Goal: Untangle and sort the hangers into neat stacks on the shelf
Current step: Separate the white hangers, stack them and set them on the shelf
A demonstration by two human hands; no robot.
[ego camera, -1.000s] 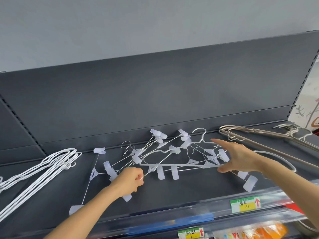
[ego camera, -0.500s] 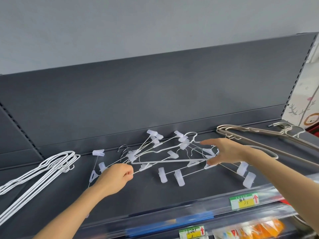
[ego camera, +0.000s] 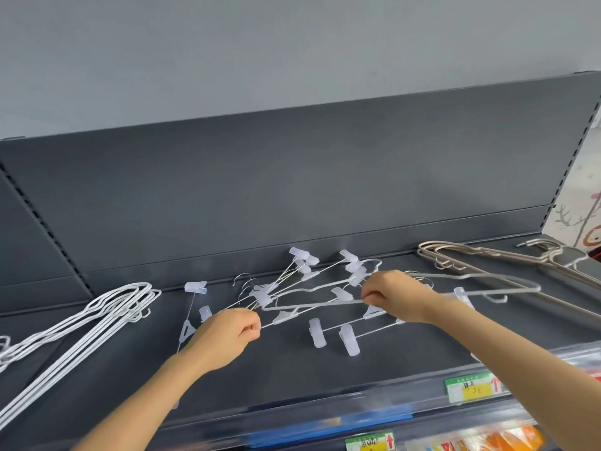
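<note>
A tangle of wire clip hangers [ego camera: 328,307] with translucent plastic clips lies mid-shelf on the dark grey shelf [ego camera: 325,379]. A white hanger [ego camera: 312,305] runs through the tangle. My left hand [ego camera: 224,336] is closed on a thin wire rod at the tangle's left end. My right hand [ego camera: 395,296] pinches the white hanger's bottom bar at its right end. A neat stack of white hangers [ego camera: 94,317] rests at the left. A stack of beige hangers [ego camera: 494,262] lies at the right, with a single grey hanger [ego camera: 487,281] in front of it.
The shelf's upright back panel [ego camera: 292,190] rises close behind the tangle. A clear front rail with price labels [ego camera: 471,388] runs along the shelf's near edge. Packaged goods [ego camera: 507,439] show on the level below.
My right hand has gone from flat on the tangle to pinching the white hanger's bar. My left hand has drawn its wire rod leftward, and the tangle has shifted and spread.
</note>
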